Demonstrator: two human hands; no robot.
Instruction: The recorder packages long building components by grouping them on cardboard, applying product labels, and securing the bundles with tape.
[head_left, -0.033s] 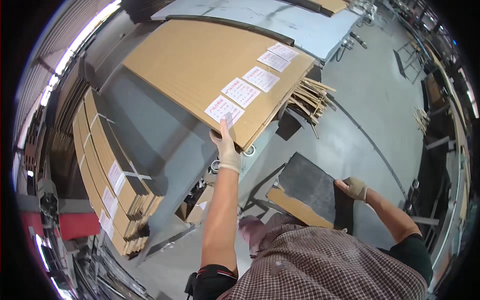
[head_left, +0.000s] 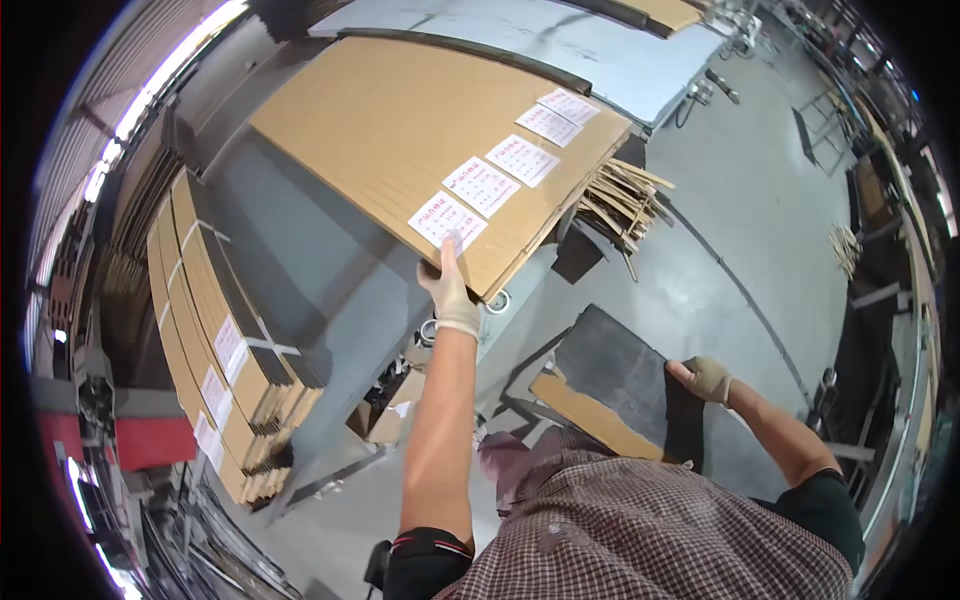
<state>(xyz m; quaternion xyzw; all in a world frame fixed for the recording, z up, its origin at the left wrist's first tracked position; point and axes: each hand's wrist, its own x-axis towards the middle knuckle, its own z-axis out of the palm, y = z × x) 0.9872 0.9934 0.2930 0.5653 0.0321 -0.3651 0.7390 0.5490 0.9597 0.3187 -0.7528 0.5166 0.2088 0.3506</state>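
My left hand (head_left: 453,295), in a pale glove, grips the near edge of a large flat stack of brown cardboard (head_left: 390,130). Its thumb presses on one of several white paper labels (head_left: 482,187) with red print, which lie in a row along the stack's right side. The fingers go under the edge, out of sight. My right hand (head_left: 710,380), also gloved, closes on the edge of a dark, worn flat board (head_left: 612,365) beside my body. A black strip hangs below that hand, and torn brown cardboard (head_left: 590,412) shows along the board's near side.
Strapped cardboard bundles (head_left: 215,350) stand at the left on a grey table (head_left: 330,240). Thin wooden sticks (head_left: 622,205) poke out beyond the stack's right end. A pale sheet-topped table (head_left: 510,40) is at the back. A dark cable (head_left: 735,280) runs across the grey floor.
The view has shifted very slightly. Both hands keep their hold in the same places.
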